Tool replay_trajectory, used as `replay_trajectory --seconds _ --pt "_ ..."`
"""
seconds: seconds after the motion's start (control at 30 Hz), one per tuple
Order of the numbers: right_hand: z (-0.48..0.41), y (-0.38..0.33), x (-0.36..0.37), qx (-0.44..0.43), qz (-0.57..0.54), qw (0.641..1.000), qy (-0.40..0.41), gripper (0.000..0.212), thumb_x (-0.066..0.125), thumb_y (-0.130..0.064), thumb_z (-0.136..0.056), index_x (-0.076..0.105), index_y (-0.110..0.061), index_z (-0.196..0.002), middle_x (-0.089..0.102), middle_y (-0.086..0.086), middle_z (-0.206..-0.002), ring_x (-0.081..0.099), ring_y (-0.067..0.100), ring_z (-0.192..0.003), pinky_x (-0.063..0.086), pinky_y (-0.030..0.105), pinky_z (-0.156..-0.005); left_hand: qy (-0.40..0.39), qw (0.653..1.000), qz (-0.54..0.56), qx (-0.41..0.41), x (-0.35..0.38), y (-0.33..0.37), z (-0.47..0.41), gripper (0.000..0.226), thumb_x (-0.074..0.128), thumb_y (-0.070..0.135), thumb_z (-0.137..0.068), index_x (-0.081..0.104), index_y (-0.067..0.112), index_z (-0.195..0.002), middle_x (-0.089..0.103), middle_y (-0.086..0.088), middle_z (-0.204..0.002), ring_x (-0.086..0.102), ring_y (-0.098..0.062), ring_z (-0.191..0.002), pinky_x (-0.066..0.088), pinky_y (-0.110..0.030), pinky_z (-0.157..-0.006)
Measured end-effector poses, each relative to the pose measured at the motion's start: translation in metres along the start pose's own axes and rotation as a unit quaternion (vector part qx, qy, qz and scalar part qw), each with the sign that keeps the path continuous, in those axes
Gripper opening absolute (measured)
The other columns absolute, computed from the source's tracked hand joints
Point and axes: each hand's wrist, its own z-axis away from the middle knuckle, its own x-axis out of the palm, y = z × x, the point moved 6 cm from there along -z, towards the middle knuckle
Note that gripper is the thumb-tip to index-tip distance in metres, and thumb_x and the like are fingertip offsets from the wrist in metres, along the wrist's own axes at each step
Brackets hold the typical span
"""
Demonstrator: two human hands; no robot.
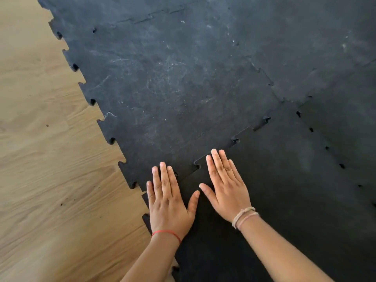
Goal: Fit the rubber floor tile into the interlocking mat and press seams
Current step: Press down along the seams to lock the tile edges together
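Pressing flat, fingers spread, gripping nothing: left hand [168, 202] and right hand [226, 187], side by side on the tile [274, 200], fingertips at its toothed seam [244, 131] with the mat [173, 78]. Beside wood floor [50, 159].

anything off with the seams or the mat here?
Yes. The seam ahead of the right hand still gapes at its tabs, so it isn't seated flush. The older tile is scuffed whitish. Left hand lies flat.
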Motion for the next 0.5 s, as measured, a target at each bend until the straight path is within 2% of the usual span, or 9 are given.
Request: replay_trajectory --seconds 0.2,0.3,0.4,0.5 --pt "0.004 -0.006 0.007 -0.005 0.024 1.0 0.001 0.063 0.019 -0.047 -0.097 0.014 -0.008 -0.145 0.017 0.012 -0.153 0.016 0.027 -0.141 0.011 0.039 -0.115 0.007 1.0 -0.001 -0.003 -0.001 -0.001 -0.004 0.085 0.005 0.067 -0.082 -0.014 0.008 -0.14 -0.018 -0.009 -0.151 -0.023 -0.026 -0.138 -0.01 -0.042 -0.111" --pt "0.003 -0.007 0.003 0.0 0.029 1.0 -0.011 0.063 0.02 -0.046 -0.096 0.018 -0.006 -0.145 0.017 0.013 -0.152 0.018 0.029 -0.141 0.015 0.04 -0.115 0.019 0.999 0.023 0.019 -0.003 -0.001 -0.003 0.081 0.006 0.064 -0.084 -0.019 0.01 -0.14 -0.022 -0.008 -0.15 -0.027 -0.022 -0.137 -0.014 -0.039 -0.113" --pt "0.011 -0.021 -0.001 -0.019 0.026 0.999 -0.023 0.064 0.025 -0.045 -0.095 0.02 -0.004 -0.143 0.018 0.015 -0.151 0.019 0.031 -0.14 0.017 0.041 -0.114 0.017 0.998 0.043 0.047 -0.005 -0.01 0.018 0.073 0.017 0.053 -0.089 -0.001 0.007 -0.143 -0.001 -0.012 -0.153 -0.018 -0.017 -0.14 -0.01 -0.033 -0.115" --pt "0.032 -0.052 0.009 -0.075 0.019 0.996 -0.055 0.063 0.029 -0.043 -0.093 0.024 -0.003 -0.142 0.023 0.016 -0.149 0.026 0.03 -0.138 0.022 0.042 -0.113 0.004 0.998 0.052 0.045 -0.004 -0.022 0.039 0.066 0.012 0.048 -0.093 0.014 0.003 -0.14 0.017 -0.016 -0.149 -0.015 -0.013 -0.14 -0.004 -0.03 -0.112"
